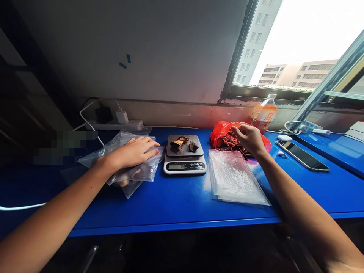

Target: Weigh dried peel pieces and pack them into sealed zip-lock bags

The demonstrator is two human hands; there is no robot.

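My left hand [135, 151] lies with fingers outstretched on a loose pile of clear plastic bags [146, 172]; some pale pieces show through the plastic. To its right stands a small white digital kitchen scale [185, 170], its display lit with digits like 119. A few dried brown slices [178, 143] rest on the scale's dark plate. Over an open red plastic bag [216, 132], my right hand [250, 137] is closed in a pinch. Dark reddish dried slices [227, 142] fill that bag. Whatever the fingertips hold cannot be made out.
Flat clear bags [237, 178] are stacked before the red bag. Behind it stands an orange drink bottle [264, 112]. A phone [303, 155], a white earbud case [284, 138] and an earbud [282, 154] lie at right. A power strip [133, 125] with cables runs along the wall.
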